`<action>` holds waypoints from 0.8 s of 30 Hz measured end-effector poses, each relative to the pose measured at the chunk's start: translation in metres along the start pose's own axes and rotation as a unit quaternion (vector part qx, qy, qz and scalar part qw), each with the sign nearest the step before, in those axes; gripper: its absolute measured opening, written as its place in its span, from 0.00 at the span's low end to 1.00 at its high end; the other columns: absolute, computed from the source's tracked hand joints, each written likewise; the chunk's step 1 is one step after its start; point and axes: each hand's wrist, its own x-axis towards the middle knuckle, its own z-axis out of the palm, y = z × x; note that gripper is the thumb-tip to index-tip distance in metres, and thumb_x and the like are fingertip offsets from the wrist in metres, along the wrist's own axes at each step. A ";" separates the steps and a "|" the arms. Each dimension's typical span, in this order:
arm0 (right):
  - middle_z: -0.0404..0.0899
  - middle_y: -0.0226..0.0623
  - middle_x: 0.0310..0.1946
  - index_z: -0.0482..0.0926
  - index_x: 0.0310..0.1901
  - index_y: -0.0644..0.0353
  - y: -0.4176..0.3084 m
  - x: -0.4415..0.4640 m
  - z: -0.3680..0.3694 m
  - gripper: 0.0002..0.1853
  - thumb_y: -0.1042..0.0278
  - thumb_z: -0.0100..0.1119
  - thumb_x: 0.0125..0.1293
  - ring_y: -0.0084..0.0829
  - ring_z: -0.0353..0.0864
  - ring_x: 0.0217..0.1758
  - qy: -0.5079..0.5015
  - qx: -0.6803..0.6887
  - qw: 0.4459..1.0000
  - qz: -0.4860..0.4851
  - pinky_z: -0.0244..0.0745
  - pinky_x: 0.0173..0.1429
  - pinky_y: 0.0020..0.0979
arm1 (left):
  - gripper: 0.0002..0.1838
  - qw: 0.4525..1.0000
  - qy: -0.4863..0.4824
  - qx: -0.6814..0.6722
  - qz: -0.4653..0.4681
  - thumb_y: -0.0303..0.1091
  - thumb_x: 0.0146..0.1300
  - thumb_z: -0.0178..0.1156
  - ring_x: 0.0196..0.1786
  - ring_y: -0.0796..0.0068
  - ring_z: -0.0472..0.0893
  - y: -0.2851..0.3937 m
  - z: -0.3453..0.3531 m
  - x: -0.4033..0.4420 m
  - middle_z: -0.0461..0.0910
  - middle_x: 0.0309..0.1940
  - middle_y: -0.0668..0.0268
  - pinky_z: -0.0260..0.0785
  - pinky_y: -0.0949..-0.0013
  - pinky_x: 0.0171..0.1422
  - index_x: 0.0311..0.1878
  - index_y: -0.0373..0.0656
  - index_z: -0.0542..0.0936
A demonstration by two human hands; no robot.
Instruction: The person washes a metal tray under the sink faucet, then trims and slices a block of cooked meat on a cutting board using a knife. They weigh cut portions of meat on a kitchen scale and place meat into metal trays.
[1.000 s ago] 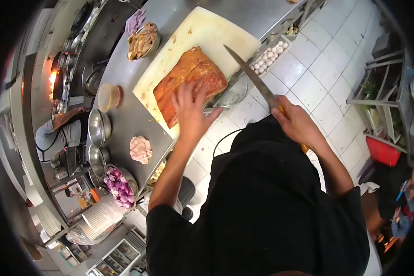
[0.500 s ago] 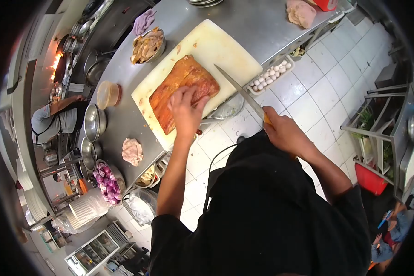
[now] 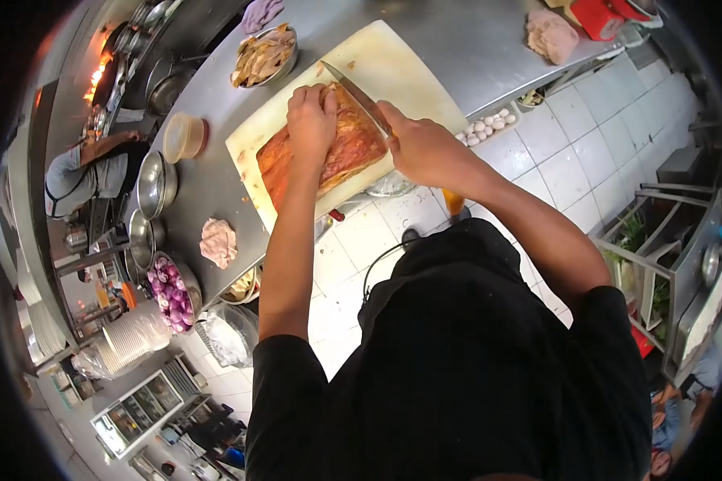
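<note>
A reddish-brown slab of roasted meat (image 3: 354,152) lies on a white cutting board (image 3: 413,76). My left hand (image 3: 311,124) presses on the far left part of the slab, its fingers bent over the far edge and holding it. In my right hand (image 3: 421,148) is a long kitchen knife (image 3: 351,90), gripped near the heel of the blade. The blade runs along the slab's right end, its tip pointing away from me past the far corner. Whether the edge has entered the meat cannot be made out. My right fingers hide the handle.
Around the board on the steel table (image 3: 217,172) are a bowl of meat pieces (image 3: 265,58), a plastic tub (image 3: 184,136), metal bowls (image 3: 156,184), raw meat (image 3: 218,243) and purple onions (image 3: 171,293). Eggs (image 3: 489,126) sit beside the edge. A person (image 3: 96,172) works by flames (image 3: 98,76).
My right hand has brought the knife leftward from beside the board to the slab's right end. My left hand has moved up the slab to its far edge, fingers now bent.
</note>
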 end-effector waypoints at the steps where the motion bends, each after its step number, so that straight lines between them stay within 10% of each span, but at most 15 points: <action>1: 0.81 0.58 0.40 0.54 0.72 0.62 -0.002 0.002 -0.001 0.31 0.68 0.47 0.69 0.55 0.81 0.44 -0.003 -0.006 1.000 -0.003 0.73 0.51 0.50 | 0.14 1.000 -0.006 0.002 -0.005 0.38 0.65 0.60 0.49 0.51 0.77 0.001 -0.001 0.000 0.80 0.42 0.54 0.70 0.56 0.56 0.45 0.38 0.83; 16: 0.81 0.59 0.42 0.55 0.73 0.61 -0.018 0.024 -0.004 0.31 0.65 0.46 0.69 0.53 0.82 0.44 -0.008 -0.072 0.997 0.018 0.74 0.52 0.46 | 0.12 1.000 0.005 0.003 -0.018 0.39 0.62 0.61 0.48 0.55 0.77 0.003 0.002 -0.002 0.79 0.43 0.58 0.71 0.54 0.53 0.44 0.42 0.83; 24: 0.82 0.52 0.34 0.54 0.73 0.61 -0.047 0.022 -0.026 0.31 0.66 0.44 0.70 0.40 0.81 0.21 -0.113 -0.079 0.987 0.084 0.79 0.31 0.38 | 0.15 0.999 -0.012 0.009 -0.035 0.40 0.64 0.60 0.49 0.53 0.77 0.008 -0.003 -0.001 0.80 0.44 0.55 0.70 0.55 0.56 0.45 0.39 0.83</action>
